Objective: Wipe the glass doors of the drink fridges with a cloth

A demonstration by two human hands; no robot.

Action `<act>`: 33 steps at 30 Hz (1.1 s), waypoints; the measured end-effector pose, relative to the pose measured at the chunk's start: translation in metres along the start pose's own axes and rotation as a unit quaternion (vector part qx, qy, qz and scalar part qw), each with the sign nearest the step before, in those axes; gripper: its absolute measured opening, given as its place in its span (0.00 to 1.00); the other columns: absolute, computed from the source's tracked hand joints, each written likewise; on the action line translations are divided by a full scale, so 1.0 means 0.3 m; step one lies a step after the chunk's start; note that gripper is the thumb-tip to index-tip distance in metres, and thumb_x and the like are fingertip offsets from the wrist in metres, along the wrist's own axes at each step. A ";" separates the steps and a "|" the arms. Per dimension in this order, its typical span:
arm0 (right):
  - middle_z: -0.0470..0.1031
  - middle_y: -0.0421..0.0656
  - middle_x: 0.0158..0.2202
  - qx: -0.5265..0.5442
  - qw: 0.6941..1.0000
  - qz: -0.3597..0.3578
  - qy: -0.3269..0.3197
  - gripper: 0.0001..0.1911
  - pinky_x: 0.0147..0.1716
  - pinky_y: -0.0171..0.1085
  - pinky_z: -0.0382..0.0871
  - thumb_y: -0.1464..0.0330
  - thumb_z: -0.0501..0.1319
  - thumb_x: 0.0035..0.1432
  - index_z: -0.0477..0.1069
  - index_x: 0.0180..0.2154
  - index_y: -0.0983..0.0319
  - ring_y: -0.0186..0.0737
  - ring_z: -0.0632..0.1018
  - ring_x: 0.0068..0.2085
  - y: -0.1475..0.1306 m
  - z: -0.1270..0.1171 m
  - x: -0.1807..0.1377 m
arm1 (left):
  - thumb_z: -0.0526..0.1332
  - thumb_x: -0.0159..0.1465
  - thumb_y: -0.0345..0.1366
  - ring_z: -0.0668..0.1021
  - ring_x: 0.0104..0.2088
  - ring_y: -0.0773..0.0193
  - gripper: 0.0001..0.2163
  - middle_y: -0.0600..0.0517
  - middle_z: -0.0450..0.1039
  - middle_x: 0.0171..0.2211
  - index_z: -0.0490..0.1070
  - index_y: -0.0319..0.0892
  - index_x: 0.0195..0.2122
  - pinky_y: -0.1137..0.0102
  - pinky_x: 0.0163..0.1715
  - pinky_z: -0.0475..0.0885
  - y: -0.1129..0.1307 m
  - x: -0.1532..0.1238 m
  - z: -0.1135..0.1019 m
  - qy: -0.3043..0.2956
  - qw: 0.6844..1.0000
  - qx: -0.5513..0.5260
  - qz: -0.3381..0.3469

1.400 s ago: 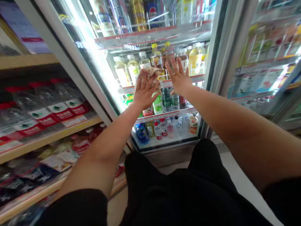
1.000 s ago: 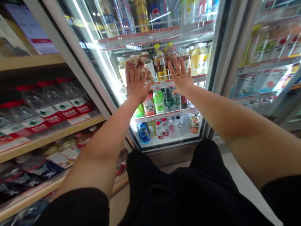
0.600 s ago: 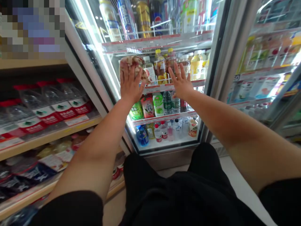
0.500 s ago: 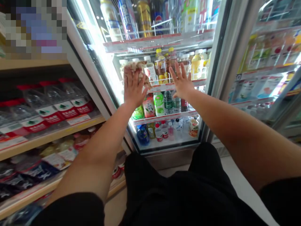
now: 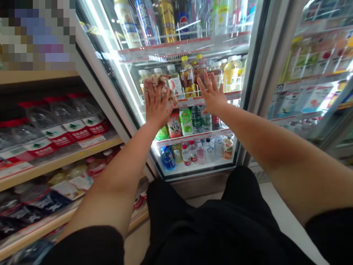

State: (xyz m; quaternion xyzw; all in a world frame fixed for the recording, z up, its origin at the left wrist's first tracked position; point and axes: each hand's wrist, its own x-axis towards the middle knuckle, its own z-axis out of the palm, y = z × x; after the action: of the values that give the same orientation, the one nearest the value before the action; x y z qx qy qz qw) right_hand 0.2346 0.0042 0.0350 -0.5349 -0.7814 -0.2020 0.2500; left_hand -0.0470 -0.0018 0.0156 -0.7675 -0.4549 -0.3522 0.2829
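Note:
Under my left hand [image 5: 156, 105] is a crumpled beige-and-brown cloth [image 5: 157, 78], pressed against the glass door [image 5: 132, 90] of a lit drinks cooler. The fingers of that hand lie flat over the cloth, and its folds stick out above the fingertips and to the right. To the right, my right hand [image 5: 214, 98] rests spread on the same glass with nothing in it. Behind the pane, bottles with yellow and white caps stand on a shelf at the height of both hands.
Shelves with red-capped bottles [image 5: 77, 123] run along the left. A second glass-fronted cooler [image 5: 309, 73] stands to the right, past a metal door frame [image 5: 252, 84]. Green and red cartons [image 5: 175, 124] and small bottles fill the lower cooler shelves. My knees are close to the cooler's base.
My left hand and the cloth have shifted very slightly on the glass, and the cloth looks less blurred. My right hand stays in nearly the same place.

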 end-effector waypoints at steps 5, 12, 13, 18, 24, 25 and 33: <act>0.17 0.46 0.78 -0.013 1.000 0.000 -0.019 0.70 0.71 0.70 0.38 0.65 0.73 0.51 0.24 0.77 0.59 0.65 0.27 0.76 -0.004 -0.014 -0.008 | 0.50 0.71 0.58 0.35 0.77 0.50 0.32 0.51 0.48 0.77 0.59 0.49 0.72 0.47 0.76 0.28 0.071 -0.066 0.059 -0.041 0.998 -0.016 0.044; 0.21 0.45 0.79 0.028 1.000 -0.009 0.003 0.64 0.70 0.74 0.35 0.56 0.69 0.58 0.26 0.77 0.56 0.69 0.28 0.76 0.010 -0.002 -0.007 | 0.42 0.69 0.66 0.18 0.73 0.59 0.42 0.61 0.36 0.78 0.47 0.45 0.76 0.56 0.73 0.18 0.012 0.164 -0.044 0.009 0.999 0.014 -0.037; 0.21 0.45 0.79 0.037 0.999 -0.013 0.005 0.63 0.70 0.74 0.35 0.55 0.69 0.58 0.27 0.77 0.56 0.69 0.27 0.76 0.012 0.002 -0.005 | 0.43 0.69 0.66 0.19 0.73 0.58 0.42 0.60 0.35 0.79 0.47 0.44 0.76 0.55 0.73 0.18 0.020 0.161 -0.040 0.005 0.999 0.015 -0.039; 0.22 0.44 0.80 0.050 0.999 -0.014 0.012 0.64 0.70 0.74 0.32 0.53 0.70 0.58 0.27 0.77 0.57 0.70 0.27 0.76 0.009 0.006 -0.002 | 0.50 0.69 0.61 0.34 0.77 0.49 0.36 0.52 0.46 0.77 0.57 0.48 0.73 0.47 0.75 0.28 0.093 0.045 0.016 -0.041 0.998 -0.030 0.046; 0.19 0.47 0.79 0.009 1.000 0.000 -0.014 0.66 0.72 0.71 0.36 0.63 0.72 0.56 0.26 0.77 0.60 0.67 0.29 0.77 -0.007 -0.027 -0.020 | 0.52 0.69 0.62 0.30 0.77 0.49 0.38 0.58 0.35 0.79 0.50 0.49 0.75 0.47 0.74 0.21 -0.048 0.179 -0.086 -0.015 1.000 0.009 0.000; 0.18 0.48 0.79 0.004 1.000 0.001 -0.018 0.67 0.72 0.70 0.36 0.63 0.73 0.55 0.25 0.77 0.60 0.66 0.29 0.77 -0.007 -0.029 -0.020 | 0.51 0.70 0.64 0.29 0.76 0.49 0.40 0.58 0.33 0.79 0.48 0.47 0.76 0.48 0.74 0.20 -0.077 0.203 -0.108 0.001 1.000 0.015 -0.013; 0.20 0.41 0.79 0.017 1.000 0.000 0.000 0.66 0.71 0.73 0.34 0.60 0.70 0.55 0.25 0.77 0.56 0.65 0.28 0.77 0.002 -0.004 -0.001 | 0.43 0.66 0.71 0.27 0.76 0.51 0.46 0.50 0.37 0.79 0.52 0.40 0.74 0.53 0.74 0.24 -0.047 -0.002 -0.060 -0.021 0.999 0.009 -0.040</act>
State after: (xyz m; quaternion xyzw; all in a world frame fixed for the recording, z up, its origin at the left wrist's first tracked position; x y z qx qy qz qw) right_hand 0.2354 0.0035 0.0358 -0.5303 -0.7851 -0.1885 0.2587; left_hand -0.0649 -0.0099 0.0273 -0.7532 -0.4946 -0.3427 0.2657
